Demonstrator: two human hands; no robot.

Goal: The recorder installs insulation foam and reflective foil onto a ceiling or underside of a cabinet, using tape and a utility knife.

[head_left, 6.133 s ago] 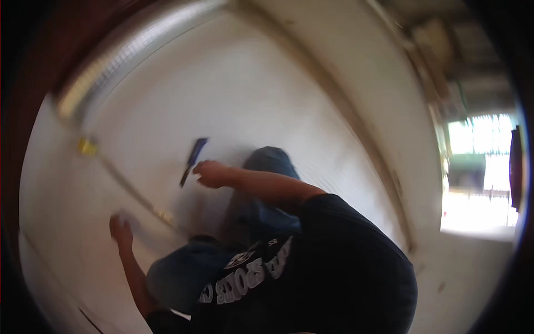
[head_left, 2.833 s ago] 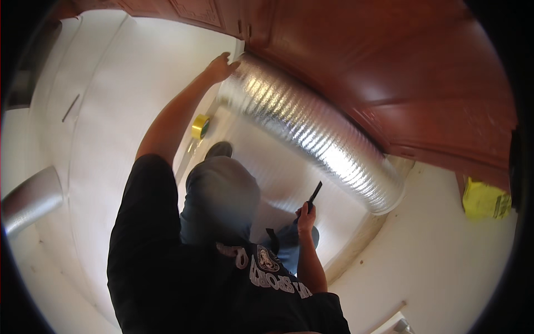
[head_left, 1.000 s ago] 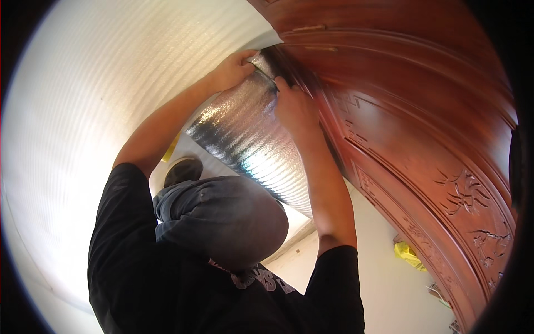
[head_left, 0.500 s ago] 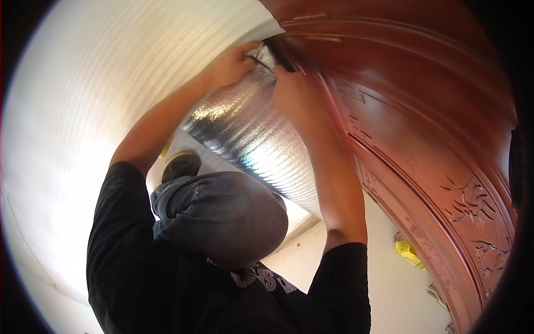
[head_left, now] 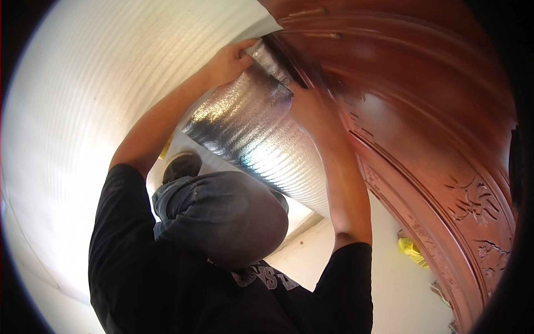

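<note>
A foam sheet (head_left: 89,111) shows its ribbed white side on the left and its shiny silver foil side in the middle. My left hand (head_left: 230,63) pinches the foil's upper edge between thumb and fingers. Across the foil, a dark line slants from near that hand toward my right hand (head_left: 311,106). My right hand is closed against the foil beside the carved reddish-brown wooden panel (head_left: 411,139). A small dark piece shows at its fingertips; whether it is a tool or a gap in the foil I cannot tell.
Two short light-brown strips (head_left: 322,35) lie on the wood at the top. My bent knee (head_left: 222,214) in grey trousers is below the foil, with a dark shoe (head_left: 182,167) near it. Something yellow and crumpled (head_left: 411,251) lies on the pale floor (head_left: 384,289) at right.
My right hand has moved right and slightly nearer, away from my left hand. The dark line across the foil now reaches farther right. My left hand keeps nearly the same place.
</note>
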